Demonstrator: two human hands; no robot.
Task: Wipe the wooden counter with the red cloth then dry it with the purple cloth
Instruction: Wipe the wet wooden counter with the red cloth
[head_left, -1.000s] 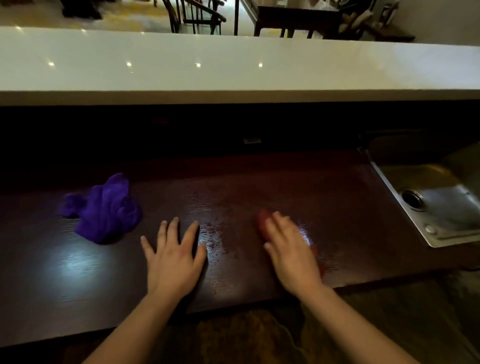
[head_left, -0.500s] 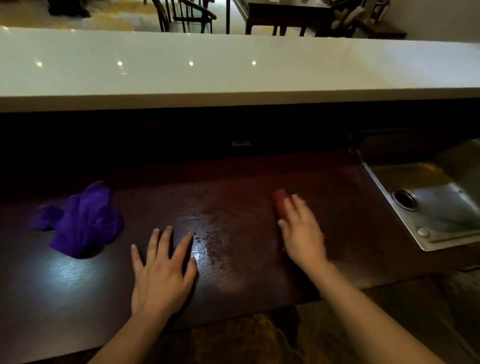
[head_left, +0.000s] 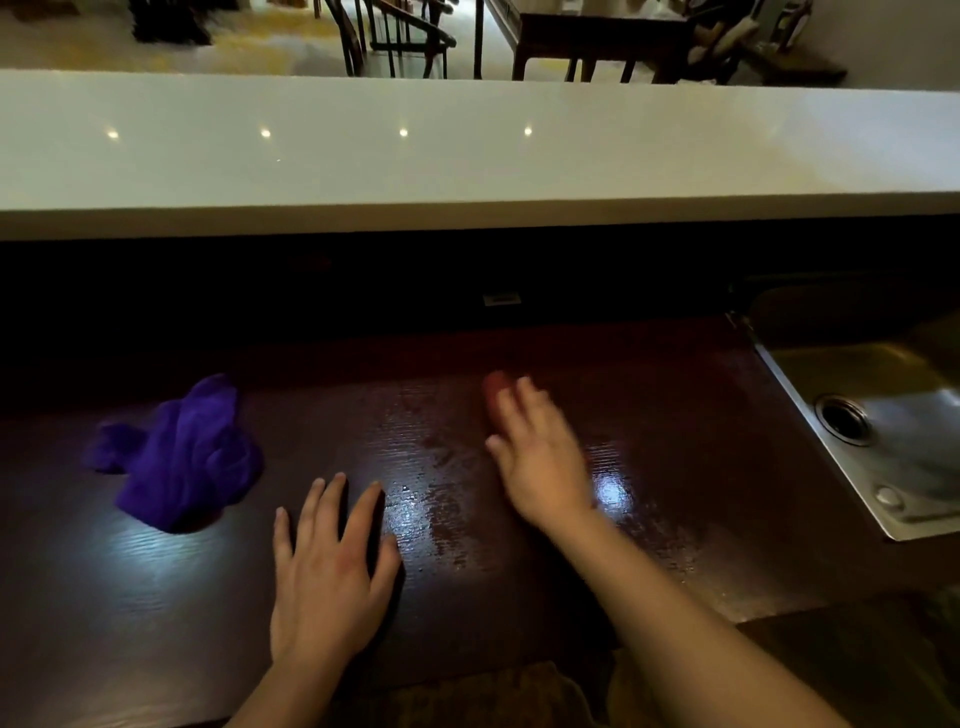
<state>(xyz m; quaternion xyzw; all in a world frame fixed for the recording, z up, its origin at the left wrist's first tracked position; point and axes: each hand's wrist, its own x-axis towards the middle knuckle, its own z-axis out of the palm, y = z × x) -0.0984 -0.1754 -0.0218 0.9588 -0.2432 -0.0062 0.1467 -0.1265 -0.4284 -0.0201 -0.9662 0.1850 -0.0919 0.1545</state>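
The dark wooden counter (head_left: 675, 467) runs across the lower half of the view, with a wet, streaky patch in its middle. My right hand (head_left: 540, 457) lies flat on the red cloth (head_left: 492, 388) and presses it to the wood; only a small red edge shows past the fingertips, and the hand is blurred. Palm down, my left hand (head_left: 332, 566) rests on the counter near the front edge with fingers spread, holding nothing. A crumpled purple cloth (head_left: 182, 462) lies on the counter to the left, apart from both hands.
A steel sink (head_left: 883, 415) with a round drain is set into the counter at the right. A raised white ledge (head_left: 467, 156) runs along the back. Chairs and a table stand in the room beyond it.
My right hand has slid the red cloth away from me, from near the front edge toward the middle of the counter. The left hand has stayed flat in place.
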